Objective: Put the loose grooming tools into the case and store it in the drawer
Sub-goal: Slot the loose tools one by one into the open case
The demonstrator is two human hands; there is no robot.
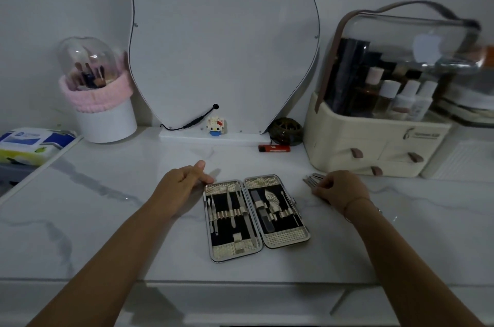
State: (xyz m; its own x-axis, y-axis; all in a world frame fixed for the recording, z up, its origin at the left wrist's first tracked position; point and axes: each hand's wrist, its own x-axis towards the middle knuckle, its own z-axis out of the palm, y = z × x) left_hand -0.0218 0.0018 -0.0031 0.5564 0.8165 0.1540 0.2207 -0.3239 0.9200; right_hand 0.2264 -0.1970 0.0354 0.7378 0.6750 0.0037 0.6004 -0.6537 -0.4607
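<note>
Head view, I'm seeing the case (256,217) lying open near the front edge of the surface (107,219), left grip (184,185) resting slack-fingered at its far-left corner, right grip (339,187) curling round the loose tools (313,179)

One view only: head-worn, wide-angle. It faces forward and down from the front edge of the desk (112,219), close over the top, with the case (232,219) near frame centre. The mirror (224,46) and wall (53,6) fill the upper half.

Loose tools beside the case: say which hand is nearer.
Right. The right hand is on the loose tools; the left hand lies beyond the open case, at its far-left corner.
</note>
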